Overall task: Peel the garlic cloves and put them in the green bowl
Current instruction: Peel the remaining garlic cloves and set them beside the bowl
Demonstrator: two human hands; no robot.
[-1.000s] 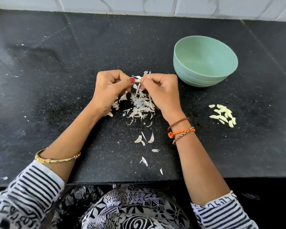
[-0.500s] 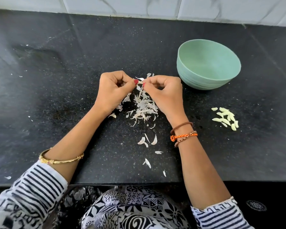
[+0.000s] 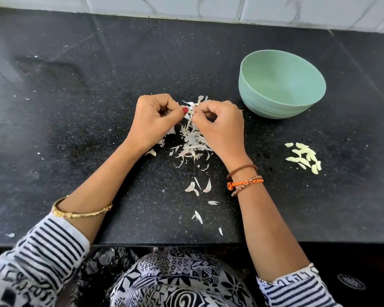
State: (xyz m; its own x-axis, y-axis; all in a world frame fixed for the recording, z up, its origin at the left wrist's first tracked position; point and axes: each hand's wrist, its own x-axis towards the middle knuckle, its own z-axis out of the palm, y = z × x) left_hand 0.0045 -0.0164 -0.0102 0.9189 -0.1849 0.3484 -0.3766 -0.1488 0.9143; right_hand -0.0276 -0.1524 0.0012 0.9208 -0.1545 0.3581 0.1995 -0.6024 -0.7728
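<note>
hands as before: my left hand (image 3: 152, 119) and right hand (image 3: 222, 125) still pinch one garlic clove (image 3: 192, 107) above the skins (image 3: 193, 142); green bowl (image 3: 282, 85) unmoved on the desk (image 3: 75, 107).

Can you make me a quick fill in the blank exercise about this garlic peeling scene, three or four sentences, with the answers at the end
1. The green bowl holds ____ garlic cloves so far.
2. The peeled cloves lie on the counter on the person's ____ side.
3. The left hand and right hand pinch one clove above a pile of ____.
4. The gold bangle sits on the ____ wrist.

Missing words: no; right; skins; left
</note>
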